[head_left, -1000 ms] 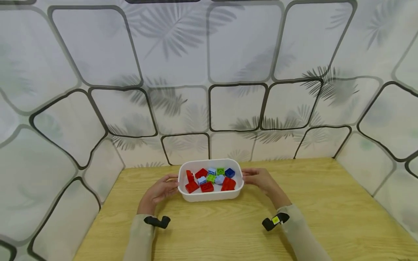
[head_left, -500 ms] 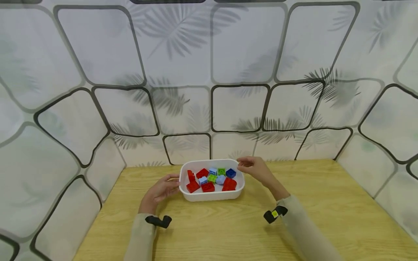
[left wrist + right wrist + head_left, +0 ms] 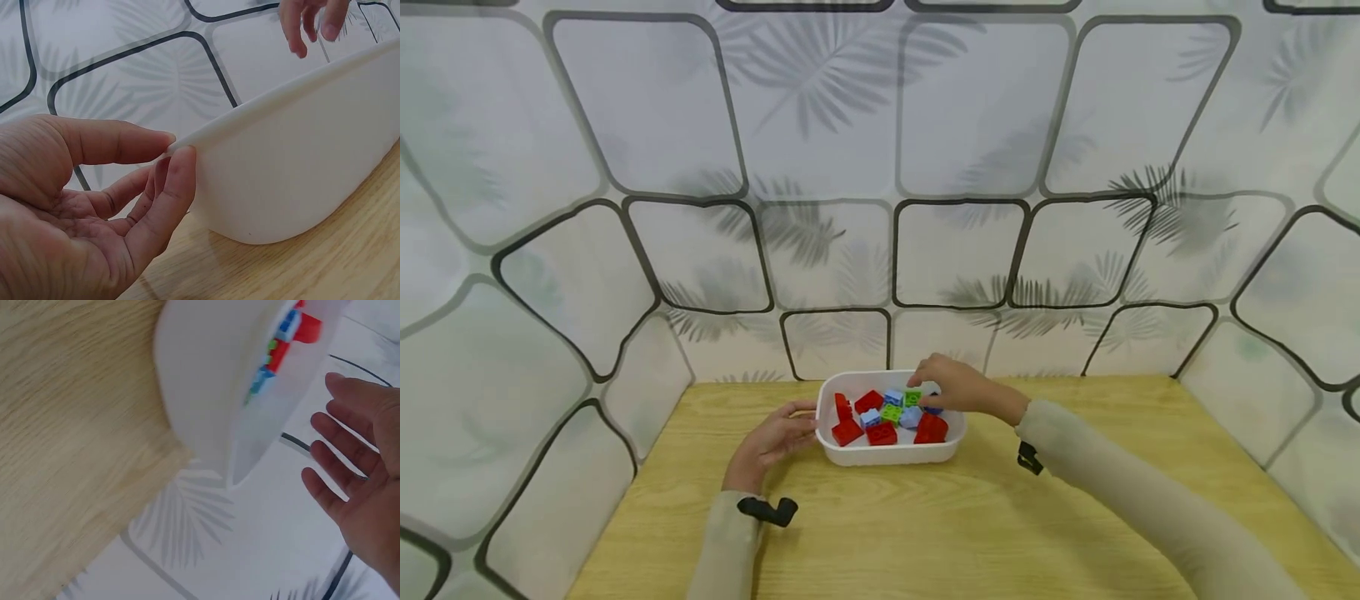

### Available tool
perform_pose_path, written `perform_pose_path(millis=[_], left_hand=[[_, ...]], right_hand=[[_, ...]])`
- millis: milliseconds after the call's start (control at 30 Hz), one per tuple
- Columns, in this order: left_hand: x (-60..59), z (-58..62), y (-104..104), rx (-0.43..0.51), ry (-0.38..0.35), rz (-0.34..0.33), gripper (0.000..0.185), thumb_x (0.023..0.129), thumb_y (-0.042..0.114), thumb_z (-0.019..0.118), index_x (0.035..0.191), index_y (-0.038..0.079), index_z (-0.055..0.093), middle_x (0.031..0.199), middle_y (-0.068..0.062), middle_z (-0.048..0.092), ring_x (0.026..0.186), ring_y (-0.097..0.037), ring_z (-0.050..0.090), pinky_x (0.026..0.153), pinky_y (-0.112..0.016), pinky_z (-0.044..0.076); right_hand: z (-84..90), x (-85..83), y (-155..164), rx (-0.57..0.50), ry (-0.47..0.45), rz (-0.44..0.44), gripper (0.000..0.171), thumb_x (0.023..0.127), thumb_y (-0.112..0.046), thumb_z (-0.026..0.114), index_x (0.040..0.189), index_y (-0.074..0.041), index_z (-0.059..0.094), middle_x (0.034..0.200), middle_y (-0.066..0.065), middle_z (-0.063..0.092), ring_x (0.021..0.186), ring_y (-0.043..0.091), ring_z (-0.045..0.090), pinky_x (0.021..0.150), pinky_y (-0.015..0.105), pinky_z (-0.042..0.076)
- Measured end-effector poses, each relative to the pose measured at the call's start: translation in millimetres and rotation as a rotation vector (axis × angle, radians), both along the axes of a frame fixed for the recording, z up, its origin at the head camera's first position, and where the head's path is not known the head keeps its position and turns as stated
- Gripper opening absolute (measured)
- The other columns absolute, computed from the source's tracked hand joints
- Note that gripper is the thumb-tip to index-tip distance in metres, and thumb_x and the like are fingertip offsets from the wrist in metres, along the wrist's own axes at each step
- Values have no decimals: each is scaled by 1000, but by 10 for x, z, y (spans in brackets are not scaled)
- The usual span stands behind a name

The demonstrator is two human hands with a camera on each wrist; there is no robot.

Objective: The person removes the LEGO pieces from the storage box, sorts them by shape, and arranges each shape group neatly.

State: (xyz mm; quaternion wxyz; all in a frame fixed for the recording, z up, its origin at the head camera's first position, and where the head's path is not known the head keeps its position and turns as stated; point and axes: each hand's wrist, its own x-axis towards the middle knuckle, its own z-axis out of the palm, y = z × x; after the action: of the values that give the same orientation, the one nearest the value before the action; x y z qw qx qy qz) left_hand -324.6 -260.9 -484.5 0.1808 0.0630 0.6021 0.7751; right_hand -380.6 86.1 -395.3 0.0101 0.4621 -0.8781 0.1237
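Note:
A white plastic tub (image 3: 891,454) stands near the back of the table, with several toy building bricks in red (image 3: 882,434), green (image 3: 891,414), light blue (image 3: 870,418) and dark blue inside. My left hand (image 3: 775,442) pinches the rim at its left end; the left wrist view shows thumb and a finger (image 3: 178,181) meeting on the rim. Over the right part of the tub hovers my right hand (image 3: 961,386), fingers loosely bent and apart, holding nothing in the right wrist view. It partly covers the dark blue brick (image 3: 933,409) from the head view.
The wooden table (image 3: 880,533) extends in front of the tub and to both sides. Patterned curtain-like walls (image 3: 835,258) rise close behind the tub and at left and right. Both wrists carry black camera straps (image 3: 767,510).
The right hand has let go of the tub's right end, risen, and moved left over the bricks. The left hand keeps its hold on the rim.

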Motion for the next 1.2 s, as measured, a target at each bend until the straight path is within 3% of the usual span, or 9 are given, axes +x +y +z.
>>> perform_pose_path(millis=[333, 667, 833, 1200], left_hand=[[2, -4, 7, -31, -3, 20, 38, 104, -1, 50, 141, -5, 39, 109, 3, 68, 93, -8, 68, 83, -22, 58], [10, -7, 21, -8, -12, 24, 39, 103, -2, 50, 140, -4, 39, 107, 4, 69, 92, -8, 69, 84, -22, 58], [11, -41, 20, 3, -17, 16, 35, 104, -3, 48, 138, -3, 42, 106, 4, 69, 91, -7, 69, 83, -22, 58], [-9, -16, 13, 20, -17, 20, 37, 104, -2, 49, 140, -5, 42, 108, 2, 69, 95, -10, 69, 84, -23, 59]], right_hand=[[-293, -79, -69, 73, 84, 128, 28, 91, -19, 77, 115, -3, 75, 114, 13, 70, 105, 29, 60, 93, 44, 53], [-434, -130, -83, 80, 164, 85, 31, 91, -27, 78, 116, -9, 76, 114, 8, 68, 106, 25, 55, 89, 49, 50], [-446, -136, -104, 107, 145, 84, 33, 93, -30, 75, 118, -8, 75, 115, 8, 68, 106, 26, 55, 88, 48, 50], [-430, -143, -184, 205, 230, 81, 30, 94, -31, 74, 118, -13, 76, 113, 4, 69, 100, 22, 55, 93, 45, 50]])
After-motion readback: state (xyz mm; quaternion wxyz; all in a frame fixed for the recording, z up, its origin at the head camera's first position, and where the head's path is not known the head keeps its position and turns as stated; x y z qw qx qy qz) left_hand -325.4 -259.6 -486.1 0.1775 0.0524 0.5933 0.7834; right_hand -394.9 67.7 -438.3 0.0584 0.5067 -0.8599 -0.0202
